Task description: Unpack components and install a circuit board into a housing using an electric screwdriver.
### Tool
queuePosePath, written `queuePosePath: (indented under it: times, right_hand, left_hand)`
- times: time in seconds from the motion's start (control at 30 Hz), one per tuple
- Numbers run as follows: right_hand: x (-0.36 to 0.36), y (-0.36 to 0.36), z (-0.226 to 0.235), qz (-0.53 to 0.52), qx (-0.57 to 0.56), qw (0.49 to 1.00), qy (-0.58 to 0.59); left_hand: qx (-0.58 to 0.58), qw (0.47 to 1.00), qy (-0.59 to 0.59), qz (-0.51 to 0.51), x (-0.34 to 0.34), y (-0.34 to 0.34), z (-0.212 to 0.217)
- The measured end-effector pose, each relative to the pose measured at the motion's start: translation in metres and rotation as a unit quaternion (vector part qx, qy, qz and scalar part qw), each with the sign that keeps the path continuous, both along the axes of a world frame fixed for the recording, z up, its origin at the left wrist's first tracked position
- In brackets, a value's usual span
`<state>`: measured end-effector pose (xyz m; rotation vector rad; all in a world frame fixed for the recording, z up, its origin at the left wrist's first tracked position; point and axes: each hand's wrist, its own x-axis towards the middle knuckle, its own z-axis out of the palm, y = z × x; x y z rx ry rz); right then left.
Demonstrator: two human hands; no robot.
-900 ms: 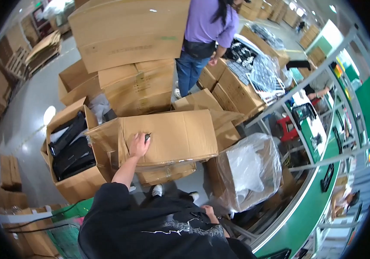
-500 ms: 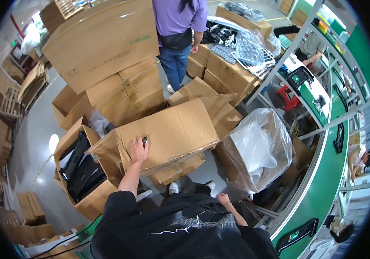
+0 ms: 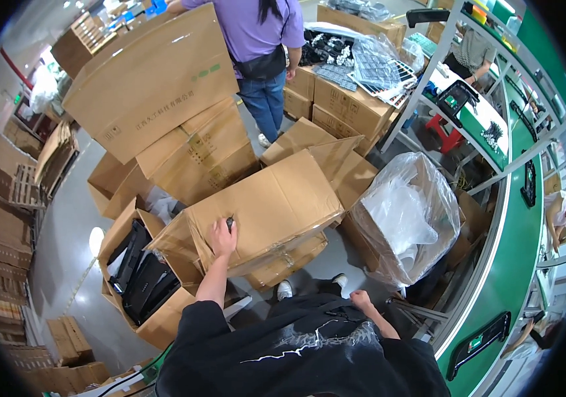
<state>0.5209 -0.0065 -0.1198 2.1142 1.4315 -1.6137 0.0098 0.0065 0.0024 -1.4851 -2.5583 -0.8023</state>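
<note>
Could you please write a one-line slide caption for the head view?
Left hand holding a small dark object over a cardboard box, right hand off to the side.

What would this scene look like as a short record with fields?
Left hand: on top of a brown carton, with a small dark object, kind unclear
Right hand: curled, nothing visible in it
Left of carton: open box holding black parts
Right of carton: box with clear plastic
Beyond: person in purple top
</note>
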Motion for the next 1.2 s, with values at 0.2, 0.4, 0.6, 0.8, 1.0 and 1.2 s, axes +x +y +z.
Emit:
queuePosePath:
  times: [0.2,0.4,0.6,0.8,1.0,1.2]
  right_hand:
    - [0.003,-0.004,-0.007,-0.011,0.003,1.0,-0.007]
    - [0.004,-0.007,-0.005,-0.019,-0.016,1.0,-0.01]
    - [0.007,-0.012,-0.016,-0.018,0.016,1.0,-0.005]
    - [0.005,-0.01,-0.011,-0.026,-0.013,1.0,0.007]
    - [0.001,-0.01,0.0,-0.063,-0.007,0.998,0.016]
    - [0.006,-0.011,-0.013,-0.045,-0.007,0.999,0.012]
  left_hand:
    - [0.011,1.0,-0.01,-0.003,0.003,0.001,-0.001]
    - [-0.006,1.0,-0.012,-0.01,0.006,0.001,0.006]
    - [0.01,1.0,-0.005,-0.011,0.005,-0.001,0.003]
    - [-0.003,1.0,-0.01,-0.012,0.006,0.0,0.006]
    - [0.017,1.0,-0.003,-0.004,0.008,-0.002,0.005]
    - [0.021,1.0,-0.006,-0.007,0.01,0.001,0.006]
